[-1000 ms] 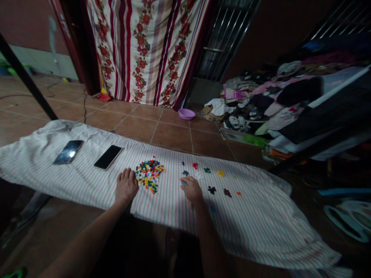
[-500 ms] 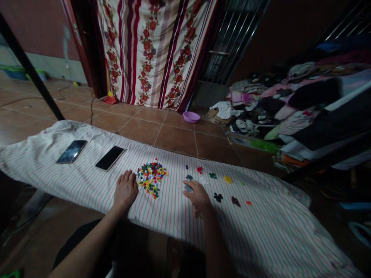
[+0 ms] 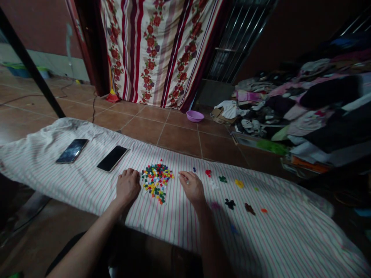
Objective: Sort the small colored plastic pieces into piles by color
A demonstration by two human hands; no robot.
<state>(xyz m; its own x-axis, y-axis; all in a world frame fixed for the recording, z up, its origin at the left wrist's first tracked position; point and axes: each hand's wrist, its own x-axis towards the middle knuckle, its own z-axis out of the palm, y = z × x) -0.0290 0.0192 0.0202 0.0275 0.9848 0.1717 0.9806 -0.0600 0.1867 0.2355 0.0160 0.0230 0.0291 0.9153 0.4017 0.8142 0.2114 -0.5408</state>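
Mixed pile of beads (image 3: 156, 181) sits on the striped cloth (image 3: 165, 222) btw my 2 hands. My L hand (image 3: 128, 186) is just left of the pile, palm down, fingers laid out w/ a slight bend, no grip seen; prob. just resting there to steady me. My R hand (image 3: 193, 188) is just right of the pile, thumb & fingertips nearly meeting, prob. bc beads this small need a pinch. Can't tell if a bead's in it.

Further right of the pile: sm. groups, each abt one colour, set apart, prob. so colours don't mix. Far row, going away from the pile: dk blue beads (image 3: 194, 169), red beads (image 3: 208, 173), green beads (image 3: 222, 179), yellow beads (image 3: 239, 183), lime bead (image 3: 256, 189). Nearer me: white beads (image 3: 213, 185), black beads (image 3: 230, 204), brown beads (image 3: 249, 209), orange beads (image 3: 263, 211). Purple beads (image 3: 215, 205) & a blue patch (image 3: 233, 228) are blurry, by my R forearm.

Edges: cloth's far edge runs not far past the pile; near edge passes under my forearms. A strip of cloth btw pile & groups gives my R hand some room; forearm's close to the purple, so a low sweep could knock it. Left of the pile, past my L hand: nearer phone (image 3: 113, 158), then 2nd phone (image 3: 72, 151), both well apart from the pile.
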